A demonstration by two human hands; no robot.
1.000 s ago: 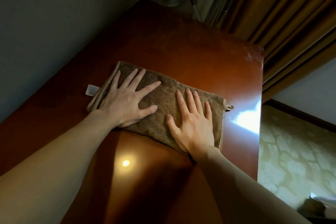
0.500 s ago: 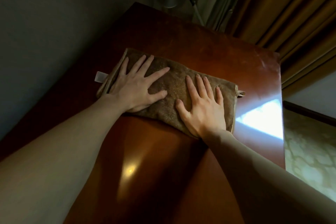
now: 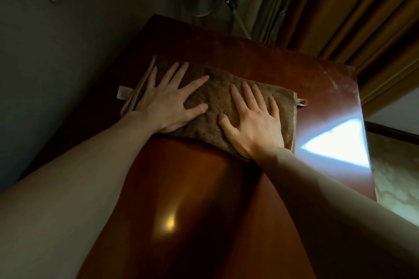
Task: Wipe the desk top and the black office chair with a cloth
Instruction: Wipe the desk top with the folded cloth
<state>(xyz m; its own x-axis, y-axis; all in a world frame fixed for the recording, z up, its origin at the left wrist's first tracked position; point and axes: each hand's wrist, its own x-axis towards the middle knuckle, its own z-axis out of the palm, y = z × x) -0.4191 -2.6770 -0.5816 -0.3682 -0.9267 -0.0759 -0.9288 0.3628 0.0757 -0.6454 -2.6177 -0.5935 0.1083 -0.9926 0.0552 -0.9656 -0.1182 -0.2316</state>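
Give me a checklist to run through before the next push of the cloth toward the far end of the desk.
1. Both palms flat on the cloth: ok, left hand and right hand spread open.
2. Cloth lying flat, folded: ok.
3. Desk top ahead free of objects: ok.
4. Lamp base beyond the far edge, out of the path: cannot tell.
5. Cloth's right edge inside the desk's right side: ok.
6. Black office chair in view: not ok.
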